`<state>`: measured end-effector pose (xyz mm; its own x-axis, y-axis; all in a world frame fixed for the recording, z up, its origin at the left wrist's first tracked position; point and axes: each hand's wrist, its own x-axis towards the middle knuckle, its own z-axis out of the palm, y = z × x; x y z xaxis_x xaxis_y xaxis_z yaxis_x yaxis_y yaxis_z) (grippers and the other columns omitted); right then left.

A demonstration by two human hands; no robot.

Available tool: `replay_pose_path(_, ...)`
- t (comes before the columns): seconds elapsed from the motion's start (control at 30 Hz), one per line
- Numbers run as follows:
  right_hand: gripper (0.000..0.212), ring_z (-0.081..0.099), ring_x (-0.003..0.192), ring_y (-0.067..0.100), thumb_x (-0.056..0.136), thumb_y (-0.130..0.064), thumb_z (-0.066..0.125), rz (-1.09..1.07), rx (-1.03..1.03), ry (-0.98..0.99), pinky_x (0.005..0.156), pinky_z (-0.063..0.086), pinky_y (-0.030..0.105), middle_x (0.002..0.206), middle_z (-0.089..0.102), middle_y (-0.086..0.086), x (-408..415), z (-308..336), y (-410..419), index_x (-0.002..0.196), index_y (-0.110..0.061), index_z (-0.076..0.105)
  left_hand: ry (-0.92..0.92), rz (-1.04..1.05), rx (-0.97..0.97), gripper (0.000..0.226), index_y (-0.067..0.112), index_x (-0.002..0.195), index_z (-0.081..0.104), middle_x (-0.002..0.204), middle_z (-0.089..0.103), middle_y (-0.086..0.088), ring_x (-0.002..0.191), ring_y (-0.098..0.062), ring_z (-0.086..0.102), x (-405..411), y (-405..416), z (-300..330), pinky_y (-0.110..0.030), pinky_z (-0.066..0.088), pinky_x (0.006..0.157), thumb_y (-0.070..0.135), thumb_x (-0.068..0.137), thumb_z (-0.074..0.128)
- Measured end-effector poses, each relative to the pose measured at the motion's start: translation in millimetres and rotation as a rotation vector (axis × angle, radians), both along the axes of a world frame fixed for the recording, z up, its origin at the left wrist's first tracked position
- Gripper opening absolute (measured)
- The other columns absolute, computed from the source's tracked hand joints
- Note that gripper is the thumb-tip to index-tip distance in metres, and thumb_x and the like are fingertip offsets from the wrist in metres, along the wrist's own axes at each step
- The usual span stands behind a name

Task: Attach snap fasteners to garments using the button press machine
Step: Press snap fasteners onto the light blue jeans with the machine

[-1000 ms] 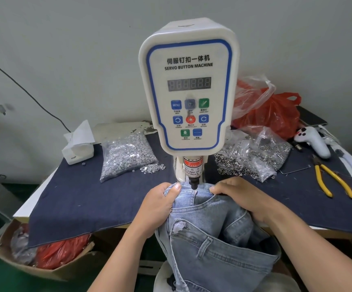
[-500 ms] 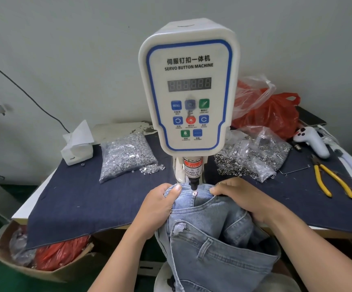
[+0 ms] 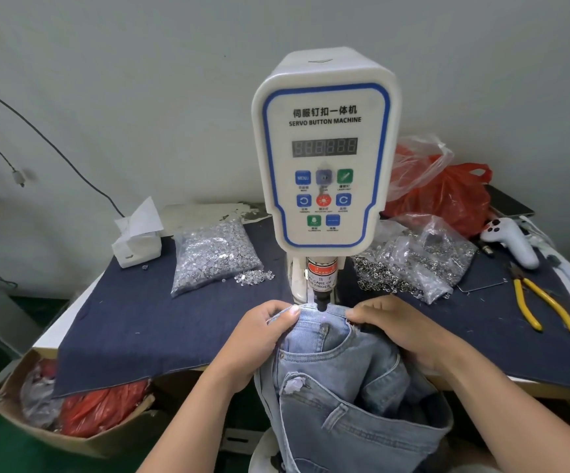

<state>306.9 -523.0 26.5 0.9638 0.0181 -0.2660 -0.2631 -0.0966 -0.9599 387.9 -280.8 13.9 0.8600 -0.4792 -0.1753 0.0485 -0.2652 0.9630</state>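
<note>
Beside the machine (image 3: 324,158) — fastener bags (image 3: 213,257), pliers (image 3: 543,307), tissue box (image 3: 136,242).

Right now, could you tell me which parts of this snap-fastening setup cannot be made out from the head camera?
- Lower die: hidden under the jeans waistband and the punch.
- Any snap on the punch tip: too small, washed out by glare.
- Fingertips of the left hand and right hand: curled under the denim.
- Display digits: blurred.
- Foot pedal, if any: below the table, out of view.
</note>
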Motion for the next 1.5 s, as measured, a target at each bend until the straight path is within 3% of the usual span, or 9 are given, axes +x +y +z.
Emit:
replay_pose_path(0.1, 0.05, 0.043, 0.077, 0.019, 0.085, -0.047, 0.069, 0.048, -0.082, -0.055, 0.074, 0.034, 0.039, 0.078, 0.049, 0.008, -5, 2, 3, 0.076, -0.001, 0.052, 0.083, 0.001, -0.078, 0.026, 0.028, 0.102, 0.078, 0.111, 0.08, -0.007, 0.105, -0.025, 0.077, -7, 4, 4, -0.04, 0.06, 0.092, 0.049, 0.087, 0.072)
replay_pose_path(0.23, 0.031, 0.066, 0.074, 0.007, 0.093, -0.052, 0.064, 0.011, -0.466, -0.177, 0.072, 0.047, 0.028, 0.078, 0.071, -0.015, -11, 6, -1, 0.083, -0.025, 0.074, 0.151, 0.041, -0.151, 0.024, 0.02, 0.104, 0.078, 0.112, 0.079, -0.012, 0.102, -0.023, 0.076, -19, 11, 8, -0.032, 0.059, 0.083, 0.037, 0.088, 0.074)
replay_pose_path(0.37, 0.024, 0.07, 0.084, 0.033, 0.1, -0.034, 0.061, -0.498, -1.108, -0.272, 0.068, 0.049, 0.034, 0.084, 0.076, 0.007, -1, 1, -47, 0.085, -0.019, 0.072, 0.244, 0.14, -0.232, 0.022, 0.013, 0.106, 0.079, 0.109, 0.079, -0.015, 0.095, -0.023, 0.076, -30, 20, 23, -0.032, 0.06, 0.076, 0.026, 0.089, 0.074)
replay_pose_path(0.43, 0.024, 0.068, 0.083, 0.037, 0.102, -0.031, 0.059, -0.524, -1.268, -0.176, 0.073, 0.055, 0.044, 0.084, 0.072, 0.015, 6, -8, -71, 0.084, -0.017, 0.067, 0.35, 0.165, -0.308, 0.037, 0.011, 0.105, 0.079, 0.109, 0.077, -0.018, 0.096, -0.029, 0.074, -35, 26, 32, -0.038, 0.059, 0.082, 0.033, 0.076, 0.074)
replay_pose_path(0.63, 0.024, 0.065, 0.097, 0.038, 0.091, -0.038, 0.074, -0.504, -1.36, -0.18, 0.075, 0.054, 0.044, 0.102, 0.066, 0.012, 18, -24, -63, 0.106, -0.02, 0.074, 0.432, 0.229, -0.483, 0.049, 0.005, 0.1, 0.077, 0.11, 0.072, -0.027, 0.097, -0.037, 0.067, -37, 43, 46, -0.045, 0.052, 0.089, 0.041, 0.084, 0.048)
replay_pose_path(0.83, 0.026, 0.058, 0.094, 0.04, 0.093, -0.032, 0.072, -0.485, -1.372, -0.243, 0.072, 0.049, 0.041, 0.093, 0.048, 0.01, 21, -32, -56, 0.117, -0.021, 0.074, 0.122, 0.495, -0.031, 0.056, 0.009, 0.093, 0.077, 0.088, 0.079, -0.017, 0.072, -0.025, 0.071, -14, 47, 57, -0.036, 0.053, 0.073, 0.046, 0.11, 0.038)
replay_pose_path(1.07, 0.01, 0.058, 0.083, 0.035, 0.089, -0.02, 0.077, -0.547, -1.311, -0.325, 0.068, 0.047, 0.039, 0.083, 0.051, 0.005, 21, -34, -54, 0.098, -0.018, 0.075, -0.31, 0.608, 0.377, 0.024, 0.015, 0.086, 0.072, 0.079, 0.073, -0.001, 0.084, -0.027, 0.067, 57, 29, 47, -0.036, 0.05, 0.074, 0.026, 0.099, 0.055)
replay_pose_path(1.33, 0.011, 0.062, 0.086, 0.028, 0.095, -0.026, 0.07, -0.604, -1.211, -0.358, 0.073, 0.051, 0.041, 0.087, 0.067, 0.001, 23, -37, -57, 0.088, -0.018, 0.068, -0.38, 0.497, 0.708, 0.016, 0.022, 0.109, 0.066, 0.103, 0.073, -0.004, 0.107, -0.032, 0.066, 96, 1, 5, -0.035, 0.042, 0.079, 0.031, 0.097, 0.064)
replay_pose_path(1.5, 0.008, 0.062, 0.084, 0.032, 0.098, -0.022, 0.065, -0.643, -1.158, -0.36, 0.068, 0.044, 0.04, 0.085, 0.069, 0.004, 26, -42, -61, 0.092, -0.016, 0.064, -0.403, 0.519, 0.727, 0.019, 0.024, 0.11, 0.069, 0.107, 0.073, -0.004, 0.092, -0.026, 0.058, 101, -4, -6, -0.035, 0.043, 0.078, 0.036, 0.096, 0.069)
